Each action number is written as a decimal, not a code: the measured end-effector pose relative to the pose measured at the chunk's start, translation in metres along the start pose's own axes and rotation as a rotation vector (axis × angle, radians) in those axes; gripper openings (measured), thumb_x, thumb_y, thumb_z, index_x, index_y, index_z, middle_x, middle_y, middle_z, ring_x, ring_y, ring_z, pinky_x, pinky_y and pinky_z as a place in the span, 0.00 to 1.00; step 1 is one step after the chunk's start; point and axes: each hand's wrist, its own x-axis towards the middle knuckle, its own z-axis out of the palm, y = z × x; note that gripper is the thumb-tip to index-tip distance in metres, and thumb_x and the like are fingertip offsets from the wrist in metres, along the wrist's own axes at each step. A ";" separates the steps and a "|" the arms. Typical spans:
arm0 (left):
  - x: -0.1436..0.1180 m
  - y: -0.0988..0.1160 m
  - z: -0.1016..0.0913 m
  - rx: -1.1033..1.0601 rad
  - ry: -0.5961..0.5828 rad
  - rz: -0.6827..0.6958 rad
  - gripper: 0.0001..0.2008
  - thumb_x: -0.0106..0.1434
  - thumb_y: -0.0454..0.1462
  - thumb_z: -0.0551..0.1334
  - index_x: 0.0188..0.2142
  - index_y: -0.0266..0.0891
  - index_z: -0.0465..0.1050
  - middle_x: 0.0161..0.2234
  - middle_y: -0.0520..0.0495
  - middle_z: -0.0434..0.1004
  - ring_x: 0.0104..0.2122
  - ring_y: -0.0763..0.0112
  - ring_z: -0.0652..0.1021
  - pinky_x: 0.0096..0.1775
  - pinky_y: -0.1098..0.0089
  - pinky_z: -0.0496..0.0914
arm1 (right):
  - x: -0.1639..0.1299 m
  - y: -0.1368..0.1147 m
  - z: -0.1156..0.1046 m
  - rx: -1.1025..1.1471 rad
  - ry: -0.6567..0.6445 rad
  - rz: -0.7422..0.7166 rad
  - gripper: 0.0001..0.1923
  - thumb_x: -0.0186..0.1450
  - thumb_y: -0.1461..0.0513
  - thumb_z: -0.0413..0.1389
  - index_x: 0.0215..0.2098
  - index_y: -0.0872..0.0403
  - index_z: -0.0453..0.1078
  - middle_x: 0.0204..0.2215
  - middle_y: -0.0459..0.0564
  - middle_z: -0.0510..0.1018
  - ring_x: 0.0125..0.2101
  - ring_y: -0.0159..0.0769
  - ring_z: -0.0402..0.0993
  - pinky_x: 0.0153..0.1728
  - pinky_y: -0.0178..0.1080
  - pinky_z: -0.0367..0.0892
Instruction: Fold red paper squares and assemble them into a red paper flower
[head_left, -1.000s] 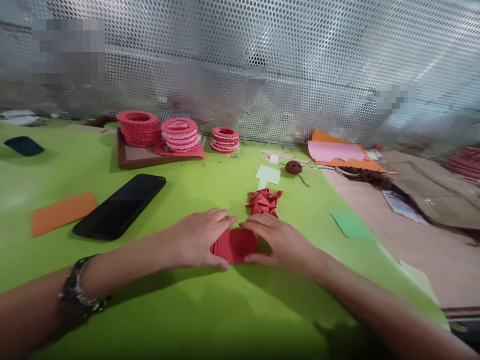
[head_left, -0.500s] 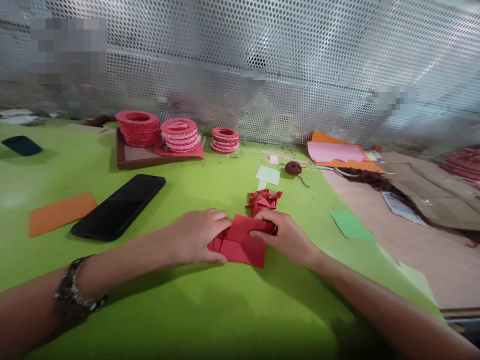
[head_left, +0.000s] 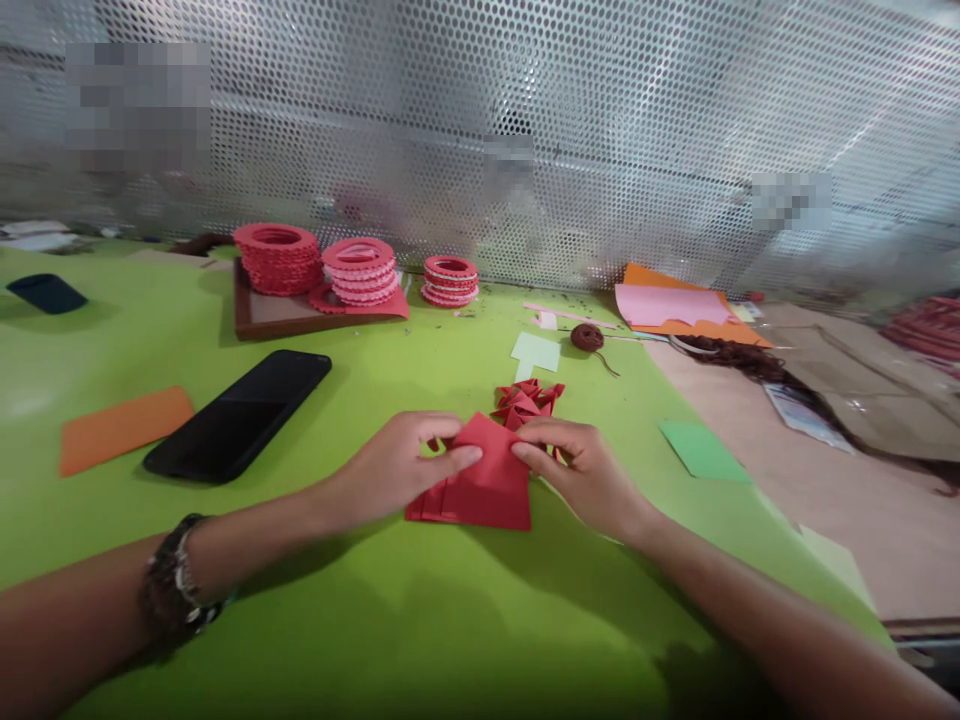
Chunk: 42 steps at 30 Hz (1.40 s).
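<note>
Between my hands a square of red paper [head_left: 491, 455] is pinched by its left and right edges, its far corner tilted up. My left hand [head_left: 409, 455] grips its left edge between thumb and fingers. At the right edge, my right hand [head_left: 574, 460] pinches the same sheet. Beneath it lie more red paper sheets [head_left: 480, 510], slightly fanned out to the left on the green tabletop. Just beyond the hands sits a small heap of folded red paper pieces [head_left: 529, 398], partly hidden by the held sheet.
A black phone [head_left: 244, 415] and an orange paper [head_left: 124, 428] lie to the left. Stacks of red and pink rings [head_left: 277, 260] stand in a brown tray [head_left: 300, 325] at the back. A brown yarn ball [head_left: 587, 337] and green paper [head_left: 701, 450] are rightward.
My left thumb has moved from the lower sheets up onto the held red sheet. That sheet has turned a little and its far corner stands higher. My right hand has shifted slightly right.
</note>
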 end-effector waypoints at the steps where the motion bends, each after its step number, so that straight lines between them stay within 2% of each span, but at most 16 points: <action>1: 0.000 0.001 0.000 -0.055 0.001 -0.042 0.15 0.60 0.44 0.56 0.30 0.36 0.74 0.30 0.48 0.77 0.31 0.65 0.75 0.33 0.67 0.68 | -0.001 0.000 -0.001 -0.027 0.028 -0.045 0.07 0.63 0.63 0.50 0.36 0.54 0.69 0.32 0.49 0.76 0.31 0.33 0.72 0.31 0.36 0.69; 3: 0.002 0.002 -0.001 -0.189 0.027 -0.138 0.13 0.59 0.43 0.56 0.28 0.36 0.74 0.27 0.50 0.77 0.28 0.68 0.75 0.31 0.71 0.67 | -0.003 0.003 -0.003 -0.127 0.082 -0.199 0.14 0.62 0.63 0.50 0.47 0.53 0.64 0.40 0.53 0.73 0.39 0.36 0.71 0.37 0.39 0.69; 6: 0.004 0.000 0.001 -0.402 0.087 -0.252 0.12 0.57 0.43 0.59 0.27 0.37 0.75 0.27 0.51 0.78 0.27 0.71 0.74 0.30 0.72 0.66 | -0.004 0.007 -0.006 -0.280 0.092 -0.400 0.15 0.62 0.61 0.51 0.48 0.51 0.63 0.39 0.52 0.71 0.40 0.37 0.70 0.40 0.39 0.69; 9: 0.005 -0.003 0.005 -0.524 0.055 -0.299 0.13 0.56 0.44 0.59 0.28 0.37 0.75 0.25 0.51 0.78 0.27 0.71 0.74 0.32 0.71 0.67 | -0.004 0.009 -0.008 -0.300 0.098 -0.394 0.13 0.62 0.63 0.51 0.46 0.51 0.66 0.37 0.51 0.73 0.40 0.36 0.71 0.38 0.38 0.70; 12: 0.004 -0.002 0.008 -0.461 -0.021 -0.284 0.14 0.57 0.45 0.58 0.32 0.38 0.75 0.29 0.49 0.79 0.30 0.69 0.76 0.35 0.69 0.68 | -0.004 0.006 -0.009 -0.256 0.153 -0.388 0.13 0.62 0.68 0.47 0.41 0.52 0.69 0.35 0.51 0.75 0.38 0.35 0.72 0.37 0.38 0.71; 14: 0.002 0.001 0.007 -0.311 -0.004 -0.216 0.15 0.58 0.45 0.57 0.39 0.38 0.73 0.35 0.47 0.78 0.34 0.66 0.75 0.37 0.67 0.68 | -0.003 0.002 -0.009 -0.204 0.171 -0.410 0.11 0.62 0.69 0.48 0.37 0.53 0.70 0.32 0.50 0.77 0.36 0.33 0.73 0.36 0.36 0.71; 16: -0.001 0.004 0.005 -0.125 0.066 -0.071 0.17 0.58 0.43 0.58 0.46 0.39 0.68 0.41 0.46 0.74 0.39 0.65 0.73 0.40 0.65 0.67 | -0.002 -0.002 -0.009 -0.134 0.156 -0.423 0.09 0.61 0.69 0.50 0.34 0.54 0.71 0.31 0.50 0.78 0.34 0.32 0.74 0.36 0.35 0.71; 19: -0.004 0.007 0.003 0.079 0.080 0.122 0.20 0.58 0.41 0.58 0.49 0.39 0.63 0.44 0.45 0.71 0.42 0.64 0.71 0.44 0.62 0.64 | -0.001 -0.005 -0.007 -0.018 0.119 -0.389 0.05 0.60 0.67 0.54 0.31 0.55 0.72 0.30 0.49 0.79 0.33 0.32 0.75 0.35 0.35 0.71; 23: -0.005 0.009 0.005 0.176 0.021 0.193 0.24 0.52 0.46 0.63 0.46 0.37 0.63 0.41 0.44 0.71 0.40 0.61 0.71 0.41 0.63 0.66 | -0.001 -0.005 -0.004 0.126 0.108 -0.259 0.04 0.59 0.68 0.56 0.30 0.55 0.72 0.29 0.49 0.78 0.32 0.32 0.75 0.33 0.36 0.71; 27: -0.005 0.009 0.008 0.272 0.052 0.298 0.11 0.57 0.44 0.60 0.34 0.37 0.67 0.34 0.48 0.73 0.34 0.66 0.73 0.38 0.67 0.66 | -0.001 -0.004 0.000 0.247 0.117 -0.187 0.06 0.59 0.69 0.53 0.31 0.54 0.71 0.30 0.49 0.77 0.32 0.32 0.73 0.33 0.36 0.70; 29: -0.004 0.007 0.009 0.319 0.067 0.345 0.08 0.59 0.41 0.58 0.30 0.37 0.69 0.33 0.49 0.74 0.33 0.68 0.73 0.38 0.69 0.66 | 0.000 -0.003 0.002 0.272 0.125 -0.173 0.07 0.60 0.69 0.53 0.31 0.54 0.70 0.30 0.48 0.76 0.33 0.32 0.72 0.34 0.36 0.69; 32: -0.003 0.004 0.010 0.347 0.113 0.367 0.08 0.61 0.39 0.57 0.33 0.36 0.72 0.35 0.47 0.74 0.34 0.70 0.74 0.38 0.70 0.66 | 0.000 -0.003 0.002 0.270 0.131 -0.090 0.05 0.59 0.68 0.53 0.31 0.54 0.70 0.29 0.48 0.75 0.31 0.32 0.71 0.30 0.35 0.68; 34: -0.002 0.001 0.010 0.362 0.138 0.387 0.09 0.60 0.38 0.58 0.36 0.35 0.72 0.36 0.46 0.74 0.34 0.70 0.74 0.38 0.71 0.67 | -0.001 -0.005 0.000 0.270 0.080 -0.040 0.05 0.60 0.67 0.53 0.32 0.55 0.70 0.29 0.49 0.75 0.28 0.30 0.70 0.26 0.33 0.66; 38: -0.003 -0.002 0.008 0.409 0.134 0.481 0.09 0.59 0.37 0.60 0.37 0.34 0.73 0.36 0.46 0.74 0.34 0.69 0.74 0.38 0.72 0.67 | -0.001 -0.007 -0.007 0.196 -0.051 -0.139 0.04 0.59 0.68 0.54 0.30 0.57 0.71 0.27 0.48 0.77 0.26 0.28 0.71 0.27 0.31 0.66; 42: -0.003 0.000 0.004 0.393 0.112 0.499 0.07 0.60 0.34 0.58 0.31 0.37 0.74 0.31 0.49 0.75 0.31 0.72 0.73 0.35 0.73 0.65 | 0.000 -0.006 -0.011 0.133 -0.038 -0.211 0.04 0.59 0.67 0.56 0.26 0.58 0.71 0.25 0.50 0.77 0.26 0.30 0.71 0.29 0.32 0.66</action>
